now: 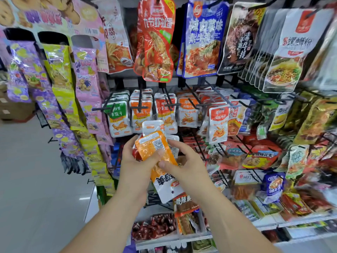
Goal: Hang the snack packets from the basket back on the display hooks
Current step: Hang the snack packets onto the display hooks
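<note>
L hand has fingers curled round a small stack of snack pkts, orange pkt on top, & R hand pinches an orange-and-white pkt hanging upside down, just in front of the display hooks.

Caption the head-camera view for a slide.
Left hand and right hand hold orange snack packets in front of display hooks crowded with hanging snacks.

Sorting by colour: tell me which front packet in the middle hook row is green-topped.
The leftmost packet: its top is green, while its neighbours along that row have orange or red tops.
</note>
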Demonstrator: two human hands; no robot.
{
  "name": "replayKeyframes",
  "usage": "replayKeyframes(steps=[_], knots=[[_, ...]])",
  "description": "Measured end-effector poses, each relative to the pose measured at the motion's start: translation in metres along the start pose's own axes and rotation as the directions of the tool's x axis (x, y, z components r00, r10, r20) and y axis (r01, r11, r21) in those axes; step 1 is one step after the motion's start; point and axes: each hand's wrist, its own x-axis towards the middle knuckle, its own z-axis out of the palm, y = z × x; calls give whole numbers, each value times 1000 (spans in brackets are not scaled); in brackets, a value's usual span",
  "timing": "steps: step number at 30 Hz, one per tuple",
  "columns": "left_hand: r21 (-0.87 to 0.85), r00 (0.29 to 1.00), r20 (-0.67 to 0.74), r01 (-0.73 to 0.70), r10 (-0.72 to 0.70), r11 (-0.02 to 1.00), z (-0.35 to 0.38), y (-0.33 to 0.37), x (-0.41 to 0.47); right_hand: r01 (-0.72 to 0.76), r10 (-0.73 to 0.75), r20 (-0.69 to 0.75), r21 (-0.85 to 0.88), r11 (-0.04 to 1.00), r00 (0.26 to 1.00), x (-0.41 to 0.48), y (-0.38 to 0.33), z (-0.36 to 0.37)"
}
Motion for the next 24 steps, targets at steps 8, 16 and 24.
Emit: replayKeyframes(steps=[8,16,24], knots=[[-27,999,16,-37,38,999,9,0,-14,20,-30,54,178,984,998,-9,1,-6],[-35,1000,8,23,-22,999,4,2,-17,-21,-11,222,142,990,975,-8,-3,-22],[-56,1000,-7,3,-3,998,0,11,-10,-22,-24,193,232,973,981,-3,-5,-24]])
